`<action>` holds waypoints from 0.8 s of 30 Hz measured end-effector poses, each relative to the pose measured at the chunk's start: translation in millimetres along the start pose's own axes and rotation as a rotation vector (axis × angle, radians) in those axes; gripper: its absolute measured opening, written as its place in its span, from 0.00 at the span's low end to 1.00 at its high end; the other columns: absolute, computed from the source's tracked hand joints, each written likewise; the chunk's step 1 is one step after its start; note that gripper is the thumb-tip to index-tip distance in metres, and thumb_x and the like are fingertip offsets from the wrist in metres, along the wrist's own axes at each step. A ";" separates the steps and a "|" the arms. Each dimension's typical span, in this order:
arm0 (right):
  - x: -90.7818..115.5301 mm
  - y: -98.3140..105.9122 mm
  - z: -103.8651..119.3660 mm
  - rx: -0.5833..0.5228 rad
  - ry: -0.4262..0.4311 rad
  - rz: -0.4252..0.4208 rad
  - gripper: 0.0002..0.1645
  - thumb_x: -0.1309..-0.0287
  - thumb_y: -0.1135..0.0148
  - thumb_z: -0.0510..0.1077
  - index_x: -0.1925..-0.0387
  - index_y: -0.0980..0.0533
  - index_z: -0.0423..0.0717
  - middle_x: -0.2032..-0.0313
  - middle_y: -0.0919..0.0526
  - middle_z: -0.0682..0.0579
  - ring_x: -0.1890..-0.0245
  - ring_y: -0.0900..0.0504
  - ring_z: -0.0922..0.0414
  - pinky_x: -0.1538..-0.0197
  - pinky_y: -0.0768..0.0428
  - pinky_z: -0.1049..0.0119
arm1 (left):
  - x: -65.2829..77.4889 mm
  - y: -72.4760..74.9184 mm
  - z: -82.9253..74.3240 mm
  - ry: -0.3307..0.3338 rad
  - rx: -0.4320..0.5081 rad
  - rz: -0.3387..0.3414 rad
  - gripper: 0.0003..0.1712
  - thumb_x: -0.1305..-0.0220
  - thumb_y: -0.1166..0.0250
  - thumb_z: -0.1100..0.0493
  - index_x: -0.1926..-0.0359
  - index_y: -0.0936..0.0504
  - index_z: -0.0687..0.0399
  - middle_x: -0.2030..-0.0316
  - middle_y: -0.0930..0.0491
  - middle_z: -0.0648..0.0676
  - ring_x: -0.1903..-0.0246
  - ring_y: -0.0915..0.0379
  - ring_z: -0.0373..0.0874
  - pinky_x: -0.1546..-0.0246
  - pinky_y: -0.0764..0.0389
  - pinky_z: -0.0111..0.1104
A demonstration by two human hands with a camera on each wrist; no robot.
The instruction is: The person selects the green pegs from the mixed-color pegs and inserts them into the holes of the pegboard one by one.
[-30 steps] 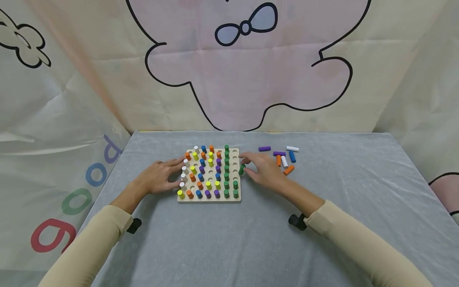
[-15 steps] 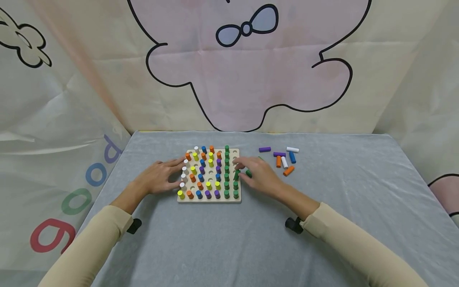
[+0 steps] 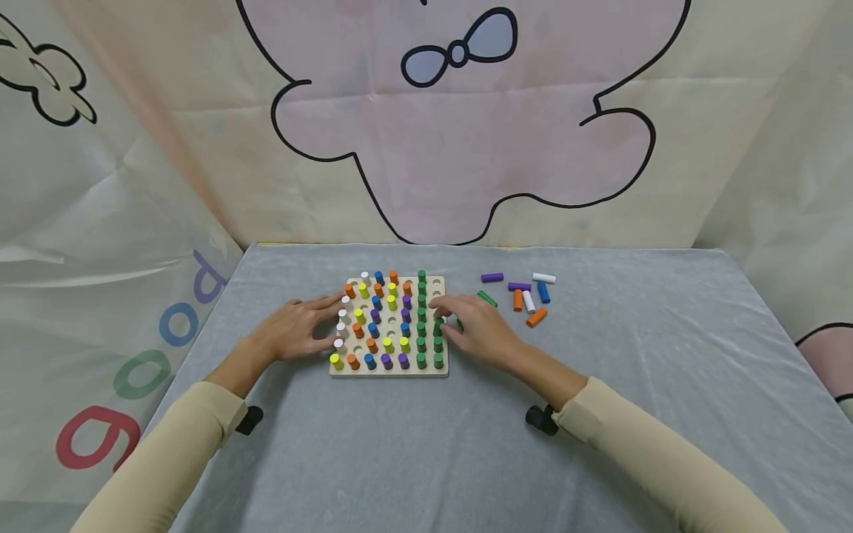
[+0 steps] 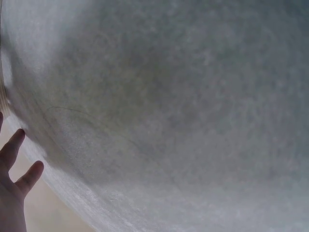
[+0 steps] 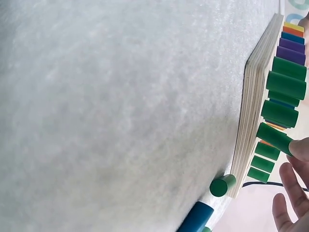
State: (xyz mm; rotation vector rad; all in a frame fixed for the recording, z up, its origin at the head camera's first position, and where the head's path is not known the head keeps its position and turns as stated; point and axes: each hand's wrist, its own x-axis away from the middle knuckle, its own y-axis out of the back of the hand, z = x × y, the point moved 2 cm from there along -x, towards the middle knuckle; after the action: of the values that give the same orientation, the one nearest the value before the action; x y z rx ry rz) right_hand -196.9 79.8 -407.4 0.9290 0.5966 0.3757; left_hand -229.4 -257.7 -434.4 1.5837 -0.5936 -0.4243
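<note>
A: Head view: left hand [image 3: 296,331] lay flat, fingers straight, against the left edge of the pegboard [image 3: 389,368]. Right hand [image 3: 480,329] pinched a green peg [image 3: 437,326] over the right-hand column.

B: Progress?

A: Looked mostly filled; some holes stayed empty. Loose pegs [image 3: 526,296] lay near the table's [image 3: 466,459] far right, unplaced.

B: Right wrist?

A: Fingertip [image 5: 300,149] touching a green peg.

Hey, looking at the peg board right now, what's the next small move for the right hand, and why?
Probably press the green peg straight down until it seats. The right hand pinches it over the wooden board's rightmost column, where it looks tilted in the right wrist view, while the left hand rests at the board's left edge.
</note>
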 end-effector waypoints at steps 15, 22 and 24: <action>-0.6 4.2 -6.0 0.012 -0.063 0.043 0.26 0.41 0.32 0.37 0.40 0.23 0.45 0.55 0.13 0.52 0.54 0.17 0.53 0.50 0.20 0.56 | -0.2 -0.2 0.0 0.000 0.002 0.003 0.43 0.35 0.43 0.35 0.27 0.34 0.55 0.26 0.41 0.57 0.34 0.33 0.57 0.44 0.28 0.58; 1.0 16.1 -38.6 0.077 -0.211 -0.015 0.27 0.43 0.30 0.38 0.41 0.24 0.44 0.56 0.13 0.48 0.57 0.16 0.50 0.55 0.19 0.53 | -0.5 0.0 0.2 0.002 0.004 0.007 0.43 0.35 0.43 0.35 0.27 0.34 0.55 0.26 0.41 0.58 0.33 0.34 0.58 0.43 0.29 0.59; 3.6 18.5 -48.6 0.105 -0.232 -0.040 0.27 0.44 0.29 0.38 0.42 0.24 0.43 0.58 0.13 0.47 0.60 0.16 0.49 0.57 0.20 0.52 | -0.5 -0.2 0.3 0.002 0.003 0.010 0.43 0.35 0.43 0.35 0.27 0.34 0.55 0.26 0.41 0.58 0.33 0.34 0.58 0.43 0.29 0.59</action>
State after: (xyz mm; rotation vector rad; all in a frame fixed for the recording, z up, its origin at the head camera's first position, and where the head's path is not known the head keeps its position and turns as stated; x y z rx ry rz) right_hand -225.4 122.7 -415.3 1.0432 0.4243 0.1980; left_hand -229.9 -257.7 -434.7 1.5836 -0.6004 -0.4148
